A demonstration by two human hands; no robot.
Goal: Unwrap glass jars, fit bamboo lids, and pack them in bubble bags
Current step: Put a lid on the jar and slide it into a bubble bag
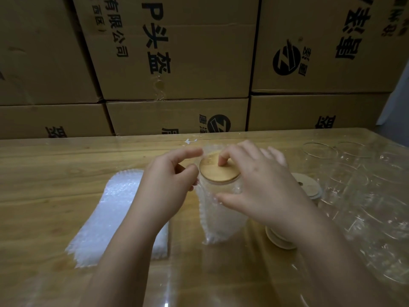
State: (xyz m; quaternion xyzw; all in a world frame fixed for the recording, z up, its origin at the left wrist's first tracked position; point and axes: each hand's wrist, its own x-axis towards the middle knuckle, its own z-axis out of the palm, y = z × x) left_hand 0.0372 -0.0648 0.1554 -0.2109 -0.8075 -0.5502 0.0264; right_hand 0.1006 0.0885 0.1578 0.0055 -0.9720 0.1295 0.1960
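- Standing upright near table (55, 173) centre: glass jar (223, 187), already inside a bubble bag (221, 222), with the bamboo lid (218, 172) seated flat on its mouth.
- Bag mouth is open around the jar's shoulder; the lid shows above it.
- Left hand (168, 185), at the jar's 9 o'clock: thumb and curled fingers pinch the bag's edge, index finger stretched toward 12 o'clock.
- Right hand (263, 189), from 3 o'clock, straddles the jar top. Bent index fingertip (221, 161) presses on the lid; thumb lies against the bag wall at 6 o'clock; remaining fingers reach past the far side. Grip reads as grasping the bagged jar.
- Stack of flat bubble bags (115, 213) at 8 o'clock, well apart from the jar.
- Spare lids (309, 187) at 3 o'clock; more lids (280, 239) at 5 o'clock, partly hidden by the right forearm.
- Clear crumpled wrap (365, 196) further out at 3 o'clock.
- Cardboard boxes (177, 63) stacked at 12 o'clock, behind the table.
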